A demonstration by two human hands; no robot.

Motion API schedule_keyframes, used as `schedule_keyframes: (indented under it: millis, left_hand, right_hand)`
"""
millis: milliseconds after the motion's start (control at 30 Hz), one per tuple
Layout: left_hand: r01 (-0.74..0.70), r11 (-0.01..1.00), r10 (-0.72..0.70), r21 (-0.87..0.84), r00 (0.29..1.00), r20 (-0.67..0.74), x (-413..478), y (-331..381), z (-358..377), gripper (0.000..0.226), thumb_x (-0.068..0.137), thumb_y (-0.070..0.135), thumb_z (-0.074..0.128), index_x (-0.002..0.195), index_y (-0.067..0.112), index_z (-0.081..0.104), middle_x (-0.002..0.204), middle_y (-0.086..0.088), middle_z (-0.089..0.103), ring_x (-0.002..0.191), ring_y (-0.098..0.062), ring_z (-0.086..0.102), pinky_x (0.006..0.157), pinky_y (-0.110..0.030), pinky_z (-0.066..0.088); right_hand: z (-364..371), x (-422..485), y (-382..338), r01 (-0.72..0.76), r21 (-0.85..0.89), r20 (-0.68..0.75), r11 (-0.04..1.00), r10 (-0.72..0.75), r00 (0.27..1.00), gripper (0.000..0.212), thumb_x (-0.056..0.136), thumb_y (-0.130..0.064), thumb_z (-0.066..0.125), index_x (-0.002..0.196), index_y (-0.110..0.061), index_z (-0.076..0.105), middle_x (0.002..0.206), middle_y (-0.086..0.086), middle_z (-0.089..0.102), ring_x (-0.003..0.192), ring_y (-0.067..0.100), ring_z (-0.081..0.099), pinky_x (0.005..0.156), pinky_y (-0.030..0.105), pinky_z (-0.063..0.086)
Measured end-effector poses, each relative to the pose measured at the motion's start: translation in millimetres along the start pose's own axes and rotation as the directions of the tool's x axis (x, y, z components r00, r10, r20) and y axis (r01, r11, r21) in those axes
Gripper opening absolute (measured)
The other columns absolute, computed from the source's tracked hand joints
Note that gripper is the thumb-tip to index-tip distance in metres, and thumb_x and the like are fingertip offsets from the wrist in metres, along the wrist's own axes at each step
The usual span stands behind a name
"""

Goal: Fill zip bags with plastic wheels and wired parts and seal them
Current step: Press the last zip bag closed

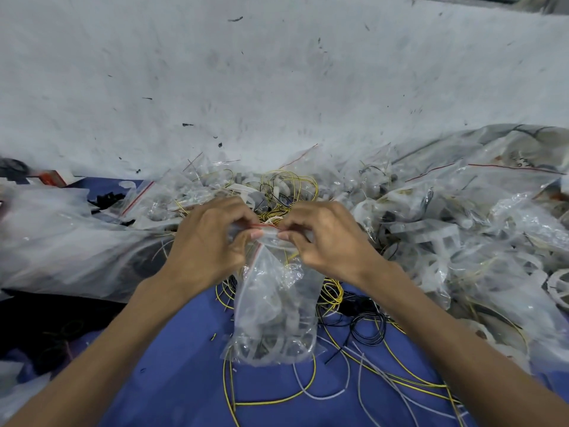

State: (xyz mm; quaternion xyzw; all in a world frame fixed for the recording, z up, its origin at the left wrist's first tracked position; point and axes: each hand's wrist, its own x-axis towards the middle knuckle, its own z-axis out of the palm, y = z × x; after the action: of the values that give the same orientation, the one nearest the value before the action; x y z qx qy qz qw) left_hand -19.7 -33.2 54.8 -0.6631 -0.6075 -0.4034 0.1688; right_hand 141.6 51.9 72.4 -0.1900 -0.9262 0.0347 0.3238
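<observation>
A clear zip bag (274, 306) with a red strip at its mouth hangs upright in the middle of the view, its bottom resting on the blue cloth (172, 365). White plastic wheels and wired parts show through its lower half. My left hand (212, 238) pinches the left end of the bag's top edge. My right hand (326, 238) pinches the right end, thumbs facing each other a few centimetres apart. Whether the zip is closed between them I cannot tell.
Behind the hands lies a heap of loose white plastic parts and yellow and black wires (286, 186). Filled zip bags (480, 217) pile up on the right. A large clear plastic sheet (61, 241) covers the left. Loose wires (369, 374) trail over the cloth. A white wall (277, 72) stands behind.
</observation>
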Motion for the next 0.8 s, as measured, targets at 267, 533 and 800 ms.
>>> schedule_keyframes:
  millis: [267, 533, 800]
  left_hand:
    - [0.000, 0.998, 0.002, -0.057, 0.999, 0.034, -2.4, -1.0, 0.0, 0.008, 0.074, 0.014, 0.079, 0.080, 0.015, 0.073, 0.075, 0.005, 0.065, 0.072, -0.017, 0.059, 0.068, -0.032, 0.046]
    - [0.078, 0.990, -0.092, -0.115, 0.988, -0.121, -6.5, 8.2, 10.4, 0.004, 0.074, 0.015, 0.069, 0.071, 0.012, 0.068, 0.070, 0.004, 0.062, 0.067, -0.019, 0.059, 0.063, -0.036, 0.050]
    - [0.207, 0.970, -0.221, -0.128, 0.970, -0.103, -5.3, 3.3, -1.0, 0.012, 0.071, 0.012, 0.080, 0.070, 0.020, 0.071, 0.066, 0.016, 0.060, 0.065, -0.005, 0.058, 0.065, -0.017, 0.044]
  right_hand:
    - [4.2, 1.5, -5.7, 0.007, 0.028, 0.008, 1.000, -0.007, 1.000, 0.013, 0.086, -0.014, 0.064, 0.096, -0.012, 0.072, 0.083, -0.001, 0.065, 0.073, 0.012, 0.056, 0.069, 0.032, 0.047]
    - [4.2, 8.0, -18.6, 0.007, -0.097, -0.004, 0.995, -0.007, 1.000, 0.024, 0.084, -0.022, 0.049, 0.087, -0.007, 0.068, 0.084, 0.003, 0.060, 0.079, 0.024, 0.057, 0.068, 0.027, 0.030]
    - [-6.6, 6.0, -11.2, 0.004, -0.048, -0.001, 0.999, -0.004, 1.000, 0.012, 0.084, -0.019, 0.063, 0.079, -0.011, 0.070, 0.078, 0.000, 0.066, 0.071, 0.020, 0.059, 0.065, 0.027, 0.039]
